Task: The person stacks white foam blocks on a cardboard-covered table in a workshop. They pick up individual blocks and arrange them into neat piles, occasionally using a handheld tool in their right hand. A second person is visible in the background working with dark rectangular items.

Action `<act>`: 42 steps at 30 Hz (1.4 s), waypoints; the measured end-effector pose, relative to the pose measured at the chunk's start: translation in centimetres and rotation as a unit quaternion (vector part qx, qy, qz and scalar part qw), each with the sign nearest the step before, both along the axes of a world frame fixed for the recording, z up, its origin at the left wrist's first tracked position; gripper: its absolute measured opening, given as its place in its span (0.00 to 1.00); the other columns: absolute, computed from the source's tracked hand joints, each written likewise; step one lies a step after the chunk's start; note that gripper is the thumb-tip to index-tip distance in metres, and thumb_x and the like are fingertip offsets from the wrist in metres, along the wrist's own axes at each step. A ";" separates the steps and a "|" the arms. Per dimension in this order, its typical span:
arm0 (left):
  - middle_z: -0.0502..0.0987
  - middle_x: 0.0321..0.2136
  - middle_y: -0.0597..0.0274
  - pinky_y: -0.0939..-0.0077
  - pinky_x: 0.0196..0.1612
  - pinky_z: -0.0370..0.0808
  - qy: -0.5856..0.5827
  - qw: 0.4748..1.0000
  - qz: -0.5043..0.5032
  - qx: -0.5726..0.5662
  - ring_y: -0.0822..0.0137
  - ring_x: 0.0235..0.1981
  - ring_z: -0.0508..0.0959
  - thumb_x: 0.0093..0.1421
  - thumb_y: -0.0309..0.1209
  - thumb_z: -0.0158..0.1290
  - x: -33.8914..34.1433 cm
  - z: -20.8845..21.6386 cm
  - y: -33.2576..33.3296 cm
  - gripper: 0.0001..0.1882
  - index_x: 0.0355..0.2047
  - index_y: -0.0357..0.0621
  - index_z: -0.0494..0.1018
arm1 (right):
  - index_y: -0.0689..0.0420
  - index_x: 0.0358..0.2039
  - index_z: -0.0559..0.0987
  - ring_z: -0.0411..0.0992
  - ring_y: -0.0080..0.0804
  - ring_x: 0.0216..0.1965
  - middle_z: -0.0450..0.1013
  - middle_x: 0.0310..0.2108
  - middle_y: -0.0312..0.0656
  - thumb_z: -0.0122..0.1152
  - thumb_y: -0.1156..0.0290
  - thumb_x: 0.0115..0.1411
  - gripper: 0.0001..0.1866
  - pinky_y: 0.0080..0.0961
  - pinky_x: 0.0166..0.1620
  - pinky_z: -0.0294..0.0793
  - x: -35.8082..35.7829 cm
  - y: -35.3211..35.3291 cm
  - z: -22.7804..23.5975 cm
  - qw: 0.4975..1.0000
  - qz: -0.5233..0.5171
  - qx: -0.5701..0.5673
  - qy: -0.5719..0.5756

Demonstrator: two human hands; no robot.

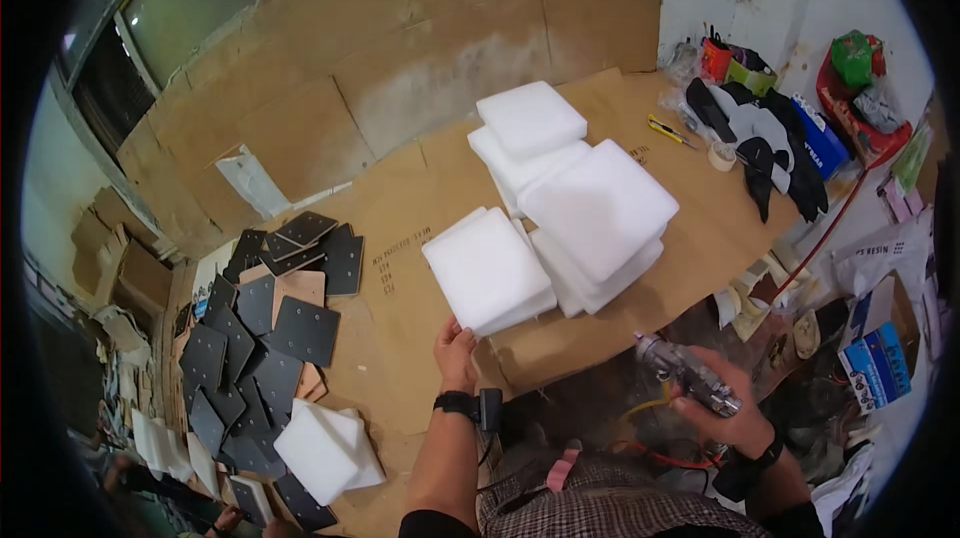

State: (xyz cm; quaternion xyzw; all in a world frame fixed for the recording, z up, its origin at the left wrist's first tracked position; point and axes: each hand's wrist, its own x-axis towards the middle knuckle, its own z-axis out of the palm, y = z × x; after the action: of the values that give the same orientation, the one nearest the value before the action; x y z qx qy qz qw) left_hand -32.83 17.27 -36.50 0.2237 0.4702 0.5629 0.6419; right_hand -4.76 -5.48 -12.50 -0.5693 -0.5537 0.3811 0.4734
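Observation:
My left hand (458,358) is at the near corner of a stack of white foam blocks (485,263), with its fingers closed on that corner. In my right hand (735,408) is a metal spray gun (685,370), its nozzle directed up and left toward the table. A larger white foam block (600,196) lies on others just right of the stack, and another foam block (532,118) tops a pile behind. All of them rest on the cardboard-covered table (390,198).
Black square boards (303,330) lie heaped at left, with white foam blocks (322,450) in front. Another person's hand (230,518) shows at lower left. A yellow utility knife (670,131), tape roll (722,156) and gloves (765,143) lie at far right. A red hose (825,233) hangs there.

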 end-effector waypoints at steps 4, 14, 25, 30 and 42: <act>0.73 0.36 0.62 0.80 0.35 0.71 0.022 1.000 -0.015 -0.006 0.71 0.33 0.73 0.54 0.16 0.49 -0.7 0.0 -0.4 0.20 0.49 0.38 0.67 | 0.63 0.53 0.66 0.72 0.21 0.34 0.74 0.33 0.39 0.62 0.77 0.53 0.27 0.21 0.38 0.72 -2.9 0.6 2.8 0.994 0.100 -0.025 -0.026; 0.72 0.38 0.60 0.77 0.37 0.73 -0.059 0.998 -0.024 -0.030 0.68 0.34 0.74 0.55 0.15 0.47 -1.6 -0.9 0.4 0.19 0.48 0.37 0.67 | 0.64 0.53 0.67 0.72 0.22 0.34 0.74 0.34 0.40 0.62 0.75 0.53 0.27 0.22 0.40 0.71 -4.3 -2.0 2.6 0.997 -0.031 -0.060 -0.043; 0.71 0.34 0.62 0.79 0.32 0.72 -0.113 0.991 -0.009 -0.072 0.68 0.33 0.73 0.54 0.18 0.51 -1.7 -1.1 0.8 0.15 0.42 0.38 0.68 | 0.61 0.52 0.68 0.74 0.25 0.34 0.75 0.33 0.41 0.65 0.74 0.51 0.27 0.24 0.38 0.72 -5.2 -3.3 4.2 0.988 -0.054 -0.070 -0.130; 0.71 0.32 0.62 0.77 0.30 0.71 -0.024 0.995 0.017 -0.097 0.69 0.30 0.72 0.53 0.21 0.54 -0.6 -0.4 1.4 0.21 0.48 0.41 0.64 | 0.63 0.51 0.69 0.73 0.24 0.34 0.75 0.34 0.40 0.66 0.71 0.51 0.27 0.23 0.39 0.72 -5.4 -2.1 3.6 0.994 -0.009 -0.061 -0.089; 0.73 0.30 0.64 0.77 0.35 0.69 -0.093 0.981 0.165 -0.029 0.71 0.30 0.72 0.53 0.21 0.52 -13.0 2.4 -5.2 0.12 0.38 0.42 0.69 | 0.65 0.52 0.65 0.72 0.28 0.33 0.71 0.31 0.40 0.66 0.66 0.50 0.32 0.28 0.39 0.74 -5.0 1.4 0.5 0.990 -0.022 -0.112 0.085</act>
State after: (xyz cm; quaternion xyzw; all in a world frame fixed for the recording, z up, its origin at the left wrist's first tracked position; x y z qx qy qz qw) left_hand -45.78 12.09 -34.07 0.0706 0.4553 0.6655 0.5872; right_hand -9.79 -4.04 -11.99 -0.5961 -0.4528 0.4773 0.4604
